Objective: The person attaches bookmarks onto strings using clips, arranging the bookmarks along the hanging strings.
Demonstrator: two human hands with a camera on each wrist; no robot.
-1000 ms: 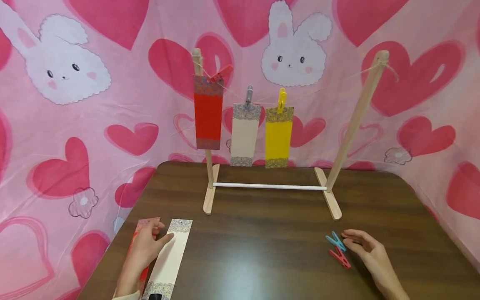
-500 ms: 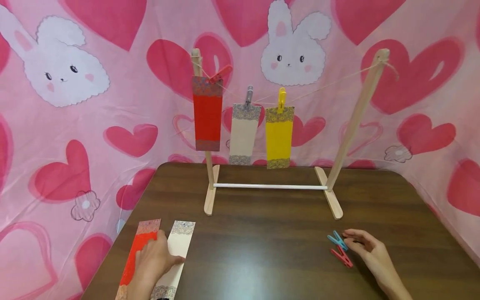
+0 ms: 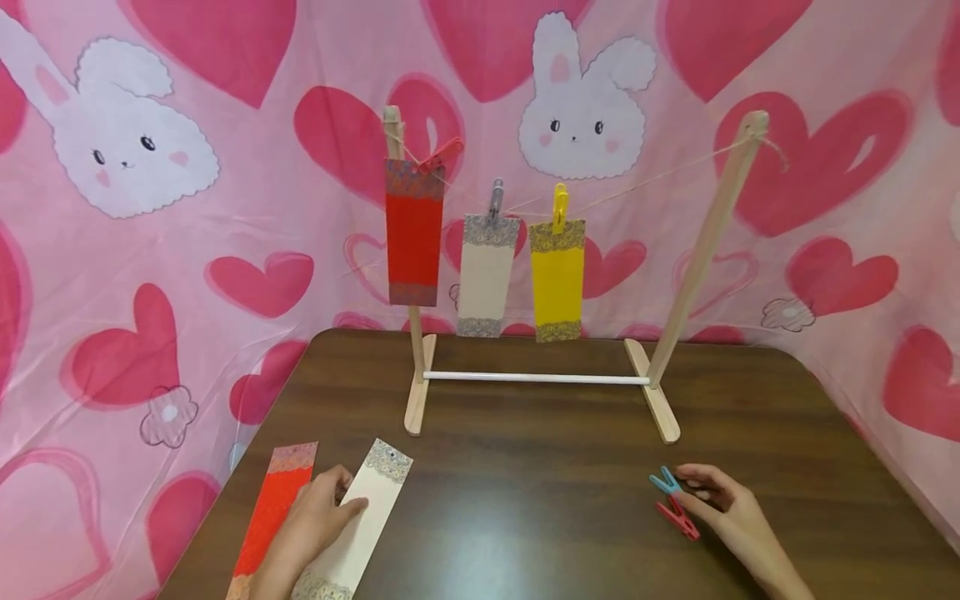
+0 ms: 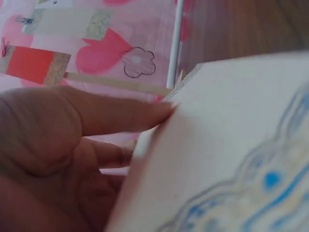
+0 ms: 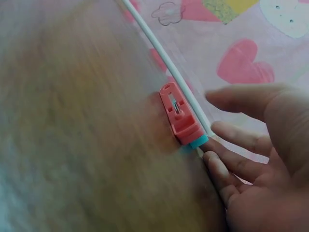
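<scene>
A white paper strip [image 3: 371, 508] with lace-patterned ends lies slanted at the front left of the table. My left hand [image 3: 318, 512] pinches its left edge; the left wrist view shows the thumb on the strip's face [image 4: 227, 116] and the other fingers behind it. Left of that hand lies a red strip [image 3: 273, 508], partly covered by the wrist. My right hand [image 3: 731, 512] is at the front right, thumb and fingers parted, fingertips right at a blue clothespin [image 3: 665, 481]. A red clothespin [image 5: 179, 113] lies against the blue one, which it mostly hides in the right wrist view.
A wooden stand [image 3: 705, 258] with a white crossbar [image 3: 536, 377] and a string stands at the table's back. Clothespins hold a red card [image 3: 414, 237], a white card [image 3: 486, 279] and a yellow card [image 3: 557, 283] on the string. A pink patterned cloth [image 3: 247, 192] hangs behind.
My left hand has moved from over the red strip onto the white strip, whose far end has swung right. My right hand's thumb and fingers have come closer around the blue clothespin.
</scene>
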